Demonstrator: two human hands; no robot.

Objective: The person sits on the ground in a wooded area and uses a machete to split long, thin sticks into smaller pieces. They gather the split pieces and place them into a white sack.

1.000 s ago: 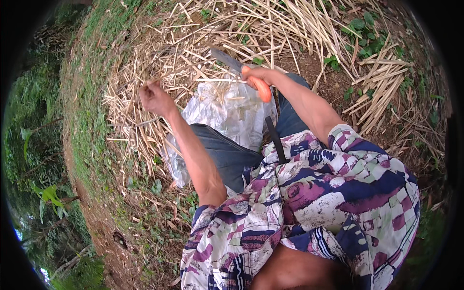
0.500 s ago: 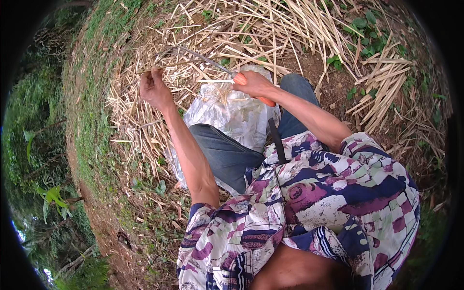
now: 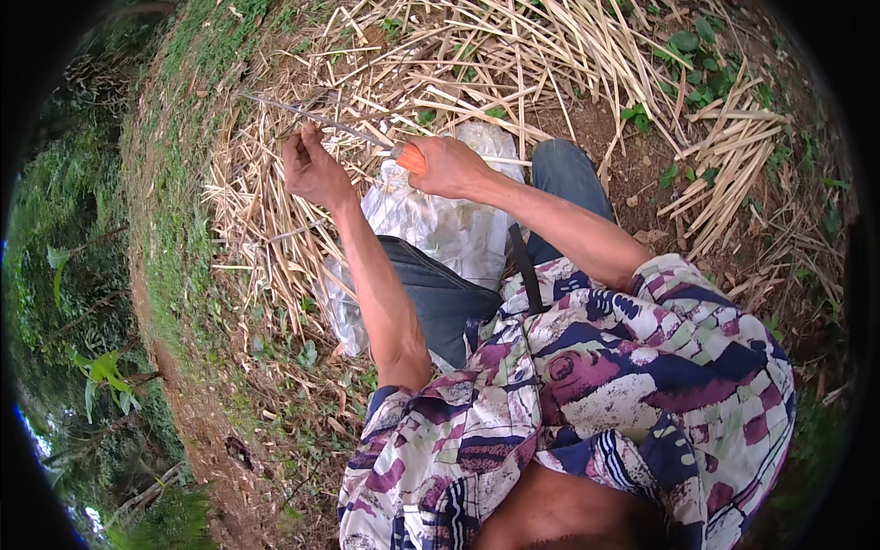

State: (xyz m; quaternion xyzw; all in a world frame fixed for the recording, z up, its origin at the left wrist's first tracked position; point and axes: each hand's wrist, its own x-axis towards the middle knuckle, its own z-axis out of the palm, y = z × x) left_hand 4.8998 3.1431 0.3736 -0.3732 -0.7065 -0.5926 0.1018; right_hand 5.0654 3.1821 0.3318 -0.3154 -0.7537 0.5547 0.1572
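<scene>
My right hand is closed round the orange handle of a long, thin-bladed knife. Its grey blade points to the left and slightly away, passing just beyond the fingertips of my left hand. The left fingers are pinched together on a thin brownish strip, which is hard to make out against the ground. Whether the blade touches the strip, I cannot tell. Below both hands, a whitish plastic sheet lies across and between my legs.
Many pale, split sticks lie scattered on the ground ahead and to the left. Another bunch of sticks is at the right, beside green leafy plants. Dense greenery borders the far left. My jeans-covered knees flank the sheet.
My right hand has moved left with the knife, and the blade now reaches past the left fingertips. My left hand has shifted slightly right, toward the knife handle.
</scene>
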